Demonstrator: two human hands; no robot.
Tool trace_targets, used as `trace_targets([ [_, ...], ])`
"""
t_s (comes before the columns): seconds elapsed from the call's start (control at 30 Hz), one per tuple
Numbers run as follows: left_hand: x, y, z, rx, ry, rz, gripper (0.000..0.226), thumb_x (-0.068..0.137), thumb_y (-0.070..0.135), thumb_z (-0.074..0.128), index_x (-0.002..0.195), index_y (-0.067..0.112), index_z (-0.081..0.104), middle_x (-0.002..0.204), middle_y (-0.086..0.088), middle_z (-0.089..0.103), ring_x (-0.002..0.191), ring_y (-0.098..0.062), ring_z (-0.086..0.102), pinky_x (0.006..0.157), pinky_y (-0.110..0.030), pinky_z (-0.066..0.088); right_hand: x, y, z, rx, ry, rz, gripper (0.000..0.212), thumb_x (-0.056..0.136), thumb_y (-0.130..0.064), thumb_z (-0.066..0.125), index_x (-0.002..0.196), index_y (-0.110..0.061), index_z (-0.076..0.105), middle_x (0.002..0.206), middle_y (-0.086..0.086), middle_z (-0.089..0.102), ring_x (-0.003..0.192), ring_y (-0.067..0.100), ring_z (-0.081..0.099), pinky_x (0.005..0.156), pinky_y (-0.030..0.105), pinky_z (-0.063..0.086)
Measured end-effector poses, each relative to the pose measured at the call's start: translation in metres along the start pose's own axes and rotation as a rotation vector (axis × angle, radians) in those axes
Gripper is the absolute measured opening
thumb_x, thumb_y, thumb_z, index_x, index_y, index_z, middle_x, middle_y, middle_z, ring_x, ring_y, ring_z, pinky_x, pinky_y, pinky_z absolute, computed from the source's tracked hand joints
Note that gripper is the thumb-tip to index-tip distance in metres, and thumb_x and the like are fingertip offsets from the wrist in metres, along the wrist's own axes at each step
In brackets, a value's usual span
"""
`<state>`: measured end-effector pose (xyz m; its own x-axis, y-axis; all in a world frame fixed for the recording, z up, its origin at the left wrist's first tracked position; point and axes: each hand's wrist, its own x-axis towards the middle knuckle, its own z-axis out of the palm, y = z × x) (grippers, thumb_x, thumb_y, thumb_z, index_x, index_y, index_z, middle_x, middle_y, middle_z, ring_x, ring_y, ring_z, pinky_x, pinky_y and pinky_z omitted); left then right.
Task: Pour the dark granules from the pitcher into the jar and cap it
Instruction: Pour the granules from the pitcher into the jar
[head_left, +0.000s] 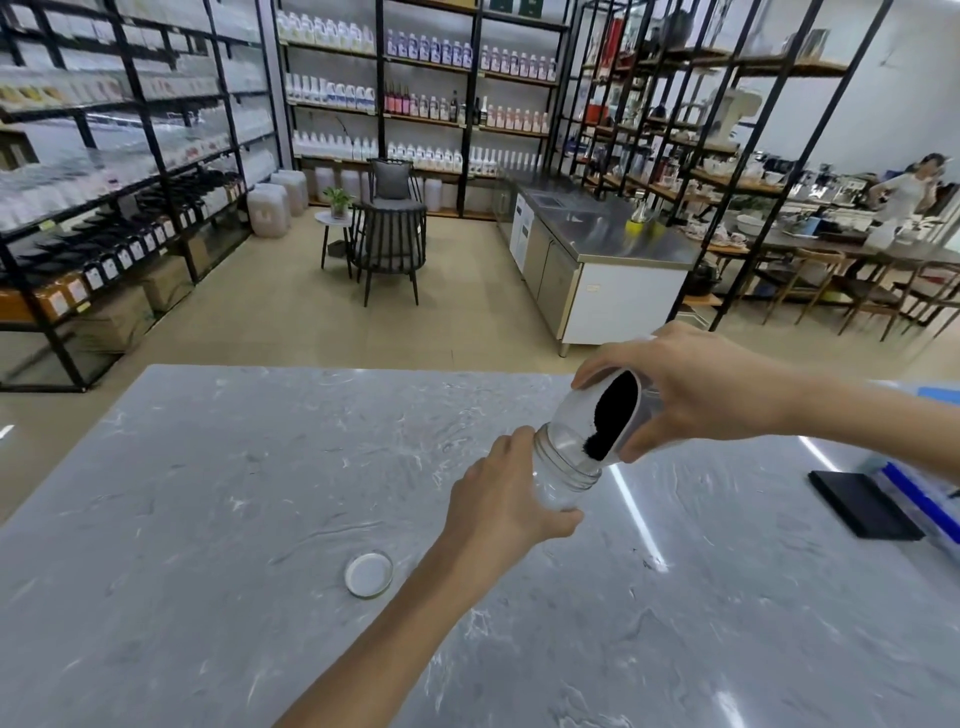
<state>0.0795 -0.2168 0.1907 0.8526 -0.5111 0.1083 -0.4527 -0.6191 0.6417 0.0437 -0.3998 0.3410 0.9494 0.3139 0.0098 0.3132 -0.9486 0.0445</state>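
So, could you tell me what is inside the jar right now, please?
The dark granules are only reaching the jar mouth from the tilted pitcher. The left hand covers the lower jar, so its bottom cannot be seen.

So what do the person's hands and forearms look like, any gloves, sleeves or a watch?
Both are bare. The left hand and right hand wear no gloves, and no rings show. Both forearms are uncovered as far as the frame edge, with no sleeve, watch or band in view.

Two hands (498, 499) (696, 389), one pitcher (587, 410), one jar (563, 467), one lid (369, 574), two chairs (387, 239) (392, 179).
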Motion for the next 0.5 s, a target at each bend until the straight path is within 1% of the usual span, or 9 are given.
trace_targets([
  [0.07,0.001,-0.001,-0.001,0.003,0.001,-0.007,0.074,0.076,0.053,0.080,0.134,0.023,0.046,0.123,0.004,0.058,0.105,-0.025,0.064,0.082,-0.036,0.051,0.003,-0.003,-0.001,-0.047,-0.005,-0.016,0.068,0.066,-0.054,0.084,0.125,-0.040,0.053,0.084,-0.048,0.040,0.078,-0.005,0.044,0.077,0.007,0.020],
  [0.1,0.001,-0.001,-0.001,0.003,0.003,-0.010,0.073,0.076,0.053,0.080,0.134,0.023,0.047,0.123,0.003,0.058,0.105,-0.025,0.064,0.080,-0.036,0.049,0.005,-0.004,-0.001,-0.061,-0.004,-0.023,0.068,0.066,-0.055,0.084,0.125,-0.041,0.053,0.084,-0.046,0.041,0.080,-0.001,0.044,0.078,0.014,0.019],
  [0.17,0.001,-0.002,-0.001,0.001,0.005,-0.014,0.072,0.075,0.054,0.080,0.132,0.023,0.047,0.123,0.003,0.059,0.105,-0.025,0.063,0.078,-0.035,0.046,0.008,-0.005,-0.001,-0.076,-0.006,-0.027,0.067,0.066,-0.056,0.083,0.124,-0.042,0.053,0.089,-0.040,0.049,0.082,0.001,0.045,0.083,0.020,0.021],
  [0.23,0.002,-0.003,-0.002,-0.006,0.006,-0.018,0.073,0.075,0.054,0.080,0.132,0.023,0.047,0.123,0.003,0.058,0.106,-0.026,0.063,0.079,-0.035,0.046,0.010,-0.006,-0.002,-0.095,-0.018,-0.026,0.067,0.066,-0.059,0.082,0.124,-0.043,0.051,0.100,-0.030,0.060,0.083,0.003,0.047,0.089,0.025,0.027],
  [0.33,0.003,-0.005,-0.002,-0.014,0.005,-0.029,0.073,0.075,0.055,0.079,0.133,0.025,0.046,0.123,0.004,0.058,0.107,-0.025,0.062,0.079,-0.036,0.047,0.013,-0.008,-0.002,-0.138,-0.035,-0.031,0.067,0.067,-0.061,0.080,0.124,-0.043,0.048,0.108,-0.022,0.066,0.085,0.006,0.053,0.100,0.032,0.033],
  [0.43,0.005,-0.004,-0.003,-0.018,0.010,-0.037,0.072,0.075,0.055,0.079,0.132,0.025,0.047,0.122,0.004,0.058,0.107,-0.024,0.063,0.080,-0.036,0.047,0.015,-0.011,-0.003,-0.196,-0.053,-0.037,0.067,0.068,-0.061,0.079,0.124,-0.044,0.046,0.112,-0.019,0.067,0.097,0.009,0.060,0.102,0.035,0.033],
  [0.5,0.005,-0.004,-0.003,-0.022,0.014,-0.038,0.072,0.075,0.055,0.079,0.131,0.024,0.047,0.121,0.004,0.058,0.107,-0.025,0.063,0.080,-0.036,0.048,0.017,-0.012,-0.005,-0.228,-0.057,-0.044,0.067,0.068,-0.061,0.079,0.123,-0.044,0.047,0.111,-0.019,0.067,0.097,0.007,0.059,0.102,0.037,0.034],
])
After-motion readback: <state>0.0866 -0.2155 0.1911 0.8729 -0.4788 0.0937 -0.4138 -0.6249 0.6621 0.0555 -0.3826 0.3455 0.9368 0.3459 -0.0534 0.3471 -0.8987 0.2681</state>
